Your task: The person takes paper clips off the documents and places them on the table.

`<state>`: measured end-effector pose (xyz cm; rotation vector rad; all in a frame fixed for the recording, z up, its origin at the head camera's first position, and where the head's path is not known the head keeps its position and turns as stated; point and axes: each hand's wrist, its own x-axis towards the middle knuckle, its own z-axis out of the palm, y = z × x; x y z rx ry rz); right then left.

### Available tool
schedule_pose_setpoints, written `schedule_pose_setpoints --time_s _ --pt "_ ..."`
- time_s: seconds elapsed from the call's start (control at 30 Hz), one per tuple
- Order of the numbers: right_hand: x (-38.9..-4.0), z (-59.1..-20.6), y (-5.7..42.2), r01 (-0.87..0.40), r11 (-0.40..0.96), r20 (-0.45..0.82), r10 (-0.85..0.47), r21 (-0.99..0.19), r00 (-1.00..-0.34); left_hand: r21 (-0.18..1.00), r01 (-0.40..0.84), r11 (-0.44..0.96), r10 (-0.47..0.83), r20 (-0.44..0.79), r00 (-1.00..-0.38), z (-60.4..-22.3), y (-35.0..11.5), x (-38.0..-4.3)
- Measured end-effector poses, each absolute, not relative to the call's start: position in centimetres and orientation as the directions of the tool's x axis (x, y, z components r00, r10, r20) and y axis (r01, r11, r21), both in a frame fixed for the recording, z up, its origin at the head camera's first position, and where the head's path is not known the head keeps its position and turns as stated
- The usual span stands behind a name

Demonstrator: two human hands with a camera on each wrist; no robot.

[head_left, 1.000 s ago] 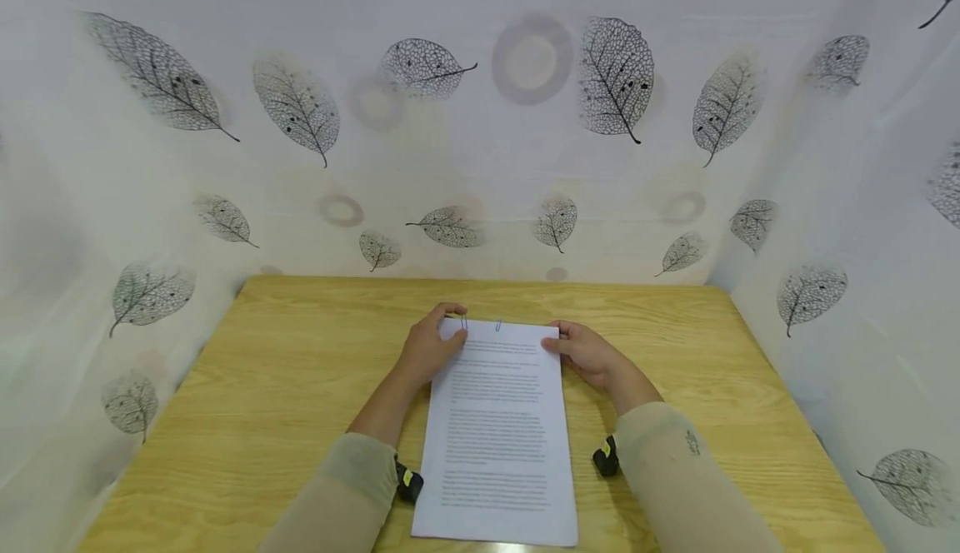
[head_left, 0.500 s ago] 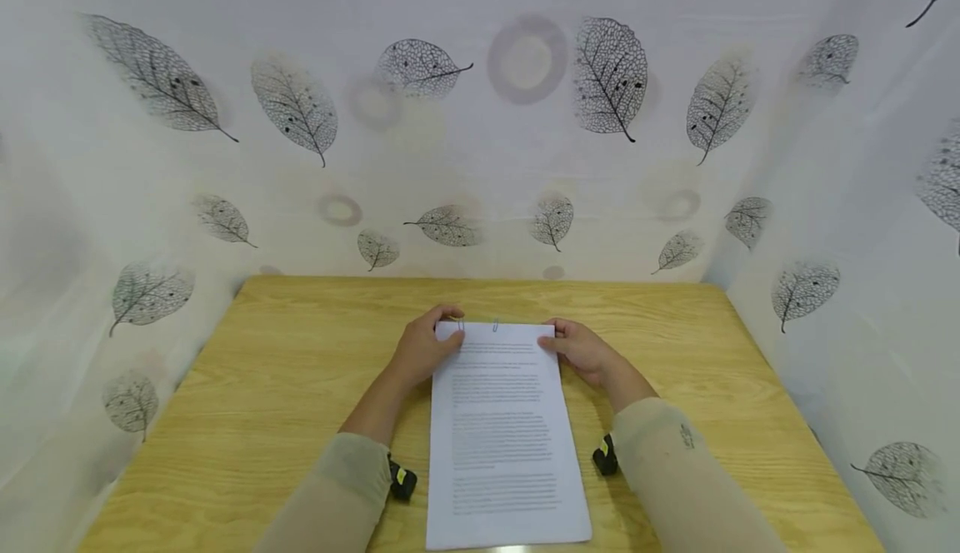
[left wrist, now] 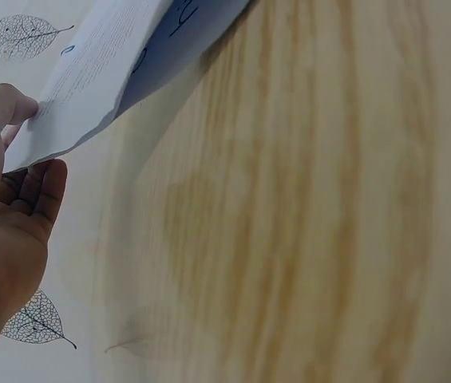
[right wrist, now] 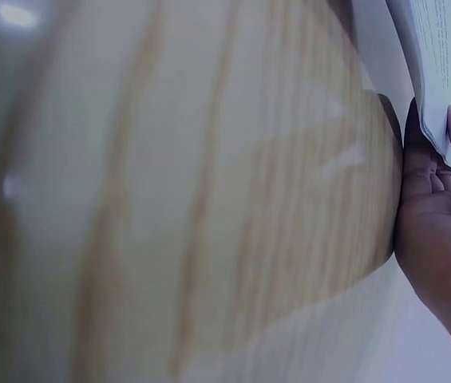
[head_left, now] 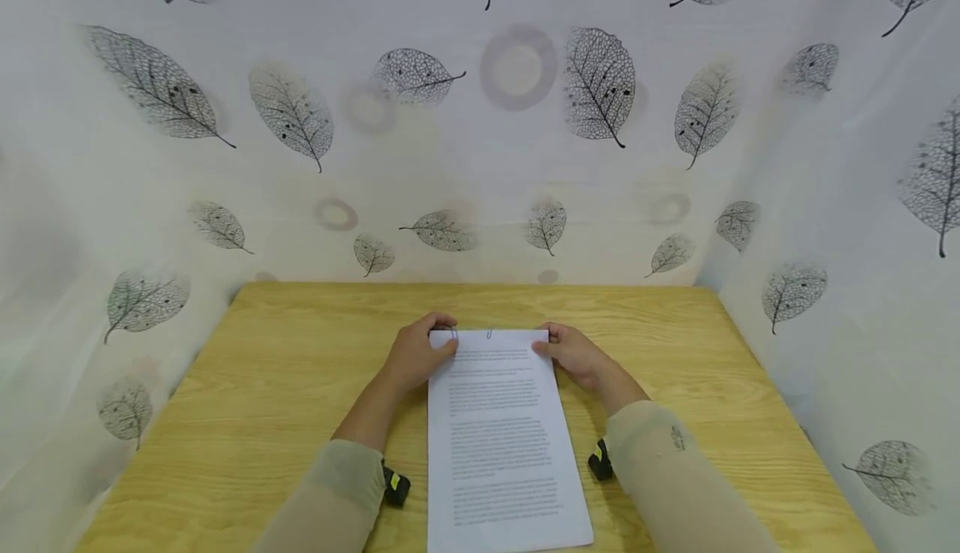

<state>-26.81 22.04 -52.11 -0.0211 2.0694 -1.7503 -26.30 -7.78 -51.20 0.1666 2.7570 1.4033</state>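
Plainly, in the head view, the left hand (head_left: 417,355) and the right hand (head_left: 583,360) are gripping the two far corners of a stack of printed paper (head_left: 501,445), which is stretching between the forearms over the middle of a wooden table (head_left: 277,403). Two paper clips (head_left: 490,334) are sitting on its far edge, one just beside the left thumb, the other nearer the middle. A leaf-print curtain (head_left: 442,153) is hanging behind. In the left wrist view, the thumb is pressing the printed face, fingers are lying behind the corner, and dark marks (left wrist: 183,17) are showing on the stack's underside. In the right wrist view, that hand's thumb is pressing the opposite corner, fingers supporting it behind.
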Motion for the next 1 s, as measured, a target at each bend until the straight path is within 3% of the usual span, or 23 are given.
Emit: schedule_pose_setpoints --time_s 0.37,1.0 --pt "-27.0 -52.2 21.8 0.248 0.236 -0.310 -0.286 -0.940 -0.907 0.807 0.050 0.588 0.099 -0.011 -0.995 -50.9 -8.0 -26.1" --pt "-26.4 -51.9 21.9 0.239 0.242 -0.301 -0.266 -0.940 -0.916 0.833 0.133 0.538 0.097 0.095 -0.991 -50.4 -10.2 -25.8"
